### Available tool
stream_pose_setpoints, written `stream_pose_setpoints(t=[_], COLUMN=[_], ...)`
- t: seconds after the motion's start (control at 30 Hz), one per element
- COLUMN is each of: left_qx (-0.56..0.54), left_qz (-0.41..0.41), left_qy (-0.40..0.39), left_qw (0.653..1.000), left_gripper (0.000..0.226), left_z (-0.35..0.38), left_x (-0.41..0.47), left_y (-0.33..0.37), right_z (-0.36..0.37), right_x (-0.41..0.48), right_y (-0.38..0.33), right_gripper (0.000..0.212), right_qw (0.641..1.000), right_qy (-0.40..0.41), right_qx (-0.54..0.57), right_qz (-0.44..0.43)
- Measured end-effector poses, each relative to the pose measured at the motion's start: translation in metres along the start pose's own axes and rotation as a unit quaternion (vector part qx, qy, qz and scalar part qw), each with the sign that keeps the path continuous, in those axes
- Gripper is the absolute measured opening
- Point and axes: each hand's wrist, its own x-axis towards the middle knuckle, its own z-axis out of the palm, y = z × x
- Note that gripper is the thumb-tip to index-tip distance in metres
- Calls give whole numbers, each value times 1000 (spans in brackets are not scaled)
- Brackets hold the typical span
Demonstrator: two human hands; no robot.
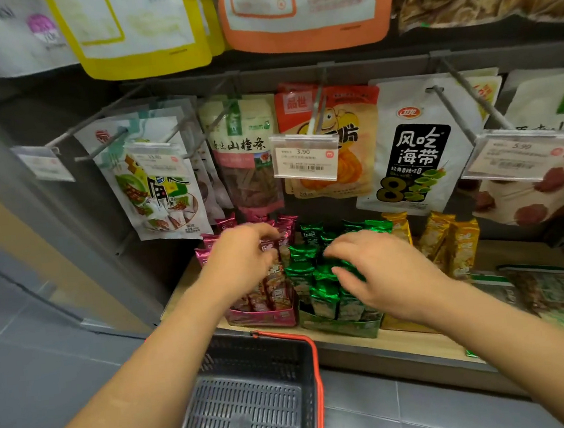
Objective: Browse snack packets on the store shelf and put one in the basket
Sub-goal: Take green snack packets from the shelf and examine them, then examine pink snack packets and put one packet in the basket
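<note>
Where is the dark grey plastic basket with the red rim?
Head view, bottom centre: the dark grey plastic basket sits below the wooden shelf, nearest the pink cardboard box.
</note>
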Motion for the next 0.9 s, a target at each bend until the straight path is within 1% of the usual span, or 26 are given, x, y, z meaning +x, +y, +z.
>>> stream_pose_setpoints(t=[0.03,0.07,0.13,0.2,0.3,0.37,0.43,0.5,0.63,0.7,0.8,0.9], left_qx=[-4,-1,15,60,165,186,176,164,145,114,22,-52], left_qz=[-25,-39,-22,8,11,15,23,34,63,96,133,178], left_qy=[47,86,120,102,12,-10,16,32,-1,9,69,139], left_qw=[999,996,992,993,986,982,984,985,987,989,988,973], left_gripper=[25,23,28,42,66,70,65,55,39,27,26,26], left_z=[-4,-5,-3,6,23,33,35,33,26,18,-3,-26], left_x=[1,3,7,11,17,20,24,26,18,12,5,-8], left_y=[-7,-14,-23,-26,-24,-24,-24,-25,-23,-20,-12,-2], right_z=[2,7,20,34,51,59,64,65,62,61,58,54], right_x=[1,1,0,0,3,7,10,14,20,22,24,27], right_y=[-9,-16,-26,-30,-32,-33,-32,-31,-29,-27,-23,-21], right_gripper=[34,33,33,38,55,64,66,64,57,57,59,64], right_qw=[1000,999,997,997,996,995,994,993,994,996,998,995], right_qy=[-3,-13,-31,-34,-29,-39,-52,-59,-53,-53,-62,-59], right_qx=[-2,-9,-28,-44,-70,-87,-98,-105,-97,-77,-17,54], right_qz=[-20,-37,-61,-62,-43,-34,-23,-18,-21,-13,16,51])
